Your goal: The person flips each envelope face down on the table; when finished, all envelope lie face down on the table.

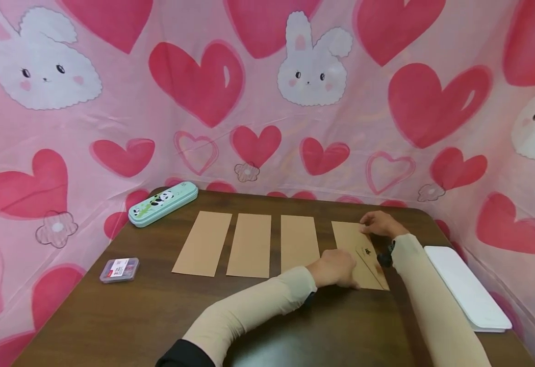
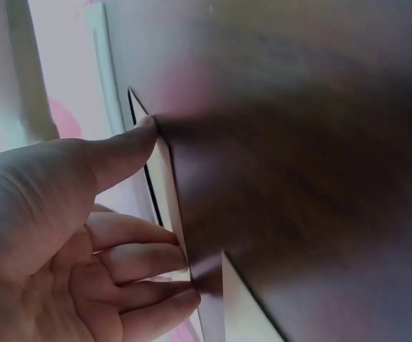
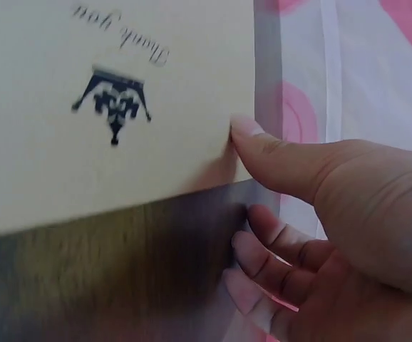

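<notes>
A brown kraft envelope [image 1: 350, 242] lies at the right of a row on the table, its flap side up. "Thank you" lettering and a black crown emblem [image 3: 113, 100] show on it in the right wrist view. My left hand [image 1: 333, 267] touches its near left side, thumb [image 2: 124, 153] at one edge and fingers further along. At the far right corner is my right hand [image 1: 382, 224]. Its thumb [image 3: 263, 149] rests on that corner, while the other fingers stay apart from the thumb, beyond the edge.
Three plain kraft envelopes [image 1: 203, 244] [image 1: 249, 244] [image 1: 297, 237] lie to the left on the brown table [image 1: 157, 311]. A mint pencil case [image 1: 163, 204] with a panda sits at the back left, a small clear box [image 1: 119, 269] nearer. A white flat case [image 1: 466, 288] lies right.
</notes>
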Demonstrator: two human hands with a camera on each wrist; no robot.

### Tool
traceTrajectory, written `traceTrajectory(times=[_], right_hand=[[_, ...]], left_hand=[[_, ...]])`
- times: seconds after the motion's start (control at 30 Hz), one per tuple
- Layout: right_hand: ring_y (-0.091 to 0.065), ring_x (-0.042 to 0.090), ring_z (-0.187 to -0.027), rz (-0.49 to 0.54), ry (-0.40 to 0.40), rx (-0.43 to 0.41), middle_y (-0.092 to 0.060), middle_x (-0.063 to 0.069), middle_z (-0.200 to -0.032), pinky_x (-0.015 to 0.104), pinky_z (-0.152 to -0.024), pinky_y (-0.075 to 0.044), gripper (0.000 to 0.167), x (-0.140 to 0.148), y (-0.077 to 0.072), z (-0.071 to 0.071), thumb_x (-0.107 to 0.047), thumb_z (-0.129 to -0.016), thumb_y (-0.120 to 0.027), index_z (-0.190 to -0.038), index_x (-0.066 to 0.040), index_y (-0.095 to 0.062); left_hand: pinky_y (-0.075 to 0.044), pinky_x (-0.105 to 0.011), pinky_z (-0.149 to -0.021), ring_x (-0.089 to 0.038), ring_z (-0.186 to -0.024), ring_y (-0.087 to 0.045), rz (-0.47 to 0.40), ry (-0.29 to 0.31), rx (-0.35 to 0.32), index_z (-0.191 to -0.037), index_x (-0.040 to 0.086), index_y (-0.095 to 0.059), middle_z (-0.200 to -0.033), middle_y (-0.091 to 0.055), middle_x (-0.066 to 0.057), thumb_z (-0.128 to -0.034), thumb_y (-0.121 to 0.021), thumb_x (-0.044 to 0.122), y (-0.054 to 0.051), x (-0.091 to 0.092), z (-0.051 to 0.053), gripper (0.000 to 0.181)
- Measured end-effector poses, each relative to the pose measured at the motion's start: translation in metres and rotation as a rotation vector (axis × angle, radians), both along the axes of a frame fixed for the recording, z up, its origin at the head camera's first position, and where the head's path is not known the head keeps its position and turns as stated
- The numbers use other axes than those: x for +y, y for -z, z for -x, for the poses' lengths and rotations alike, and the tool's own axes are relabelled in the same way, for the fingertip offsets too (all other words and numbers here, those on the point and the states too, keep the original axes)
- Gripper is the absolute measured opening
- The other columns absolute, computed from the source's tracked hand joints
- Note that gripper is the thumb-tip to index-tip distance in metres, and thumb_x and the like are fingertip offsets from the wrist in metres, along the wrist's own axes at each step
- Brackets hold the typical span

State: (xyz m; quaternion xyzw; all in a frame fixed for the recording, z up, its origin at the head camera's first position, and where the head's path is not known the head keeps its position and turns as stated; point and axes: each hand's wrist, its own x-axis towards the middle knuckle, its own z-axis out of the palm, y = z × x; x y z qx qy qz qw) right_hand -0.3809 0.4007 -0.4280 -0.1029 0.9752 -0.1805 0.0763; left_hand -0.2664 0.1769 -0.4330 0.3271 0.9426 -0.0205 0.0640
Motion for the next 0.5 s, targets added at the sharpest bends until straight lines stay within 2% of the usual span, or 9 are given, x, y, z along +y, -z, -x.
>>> traceTrajectory(times=[0.1,0.2,0.33,0.5], right_hand=[[-0.059,0.052,-0.117,-0.007,-0.03,-0.005,-0.063,0.034,-0.124,0.06,-0.097,-0.05,0.025,-0.006,-0.003,0.002,-0.008,-0.1,-0.054,-0.116,0.008,-0.065],[-0.062,0.047,-0.109,-0.02,-0.045,-0.013,-0.065,0.034,-0.118,0.057,-0.094,-0.051,0.027,-0.009,-0.005,0.005,0.004,-0.095,-0.044,-0.11,0.008,-0.066],[-0.062,0.043,-0.103,-0.019,-0.067,0.033,-0.066,0.03,-0.11,0.056,-0.094,-0.051,0.029,-0.007,-0.003,0.007,0.012,-0.085,-0.045,-0.105,0.007,-0.066],[-0.062,0.05,-0.111,0.033,-0.115,0.115,-0.068,0.033,-0.115,0.062,-0.098,-0.05,0.04,-0.009,0.003,0.008,0.017,-0.082,-0.045,-0.113,0.008,-0.068]], left_hand=[[-0.056,-0.031,-0.075,-0.005,-0.087,-0.064,0.006,-0.004,-0.007,-0.097,0.03,-0.07,-0.103,-0.068,0.013,-0.0839,-0.073,0.067,-0.001,-0.006,0.004,0.039],[-0.055,-0.03,-0.072,-0.004,-0.08,-0.061,0.003,-0.011,-0.015,-0.089,0.029,-0.067,-0.096,-0.066,0.013,-0.0851,-0.073,0.066,-0.002,-0.009,0.006,0.038],[-0.055,-0.029,-0.068,-0.004,-0.075,-0.059,0.013,-0.012,-0.015,-0.084,0.028,-0.065,-0.091,-0.064,0.013,-0.0874,-0.07,0.066,-0.001,-0.011,0.006,0.039],[-0.056,-0.027,-0.068,-0.004,-0.076,-0.06,-0.001,0.006,-0.018,-0.085,0.026,-0.066,-0.091,-0.065,0.012,-0.0861,-0.072,0.065,0.001,-0.016,0.009,0.04]])
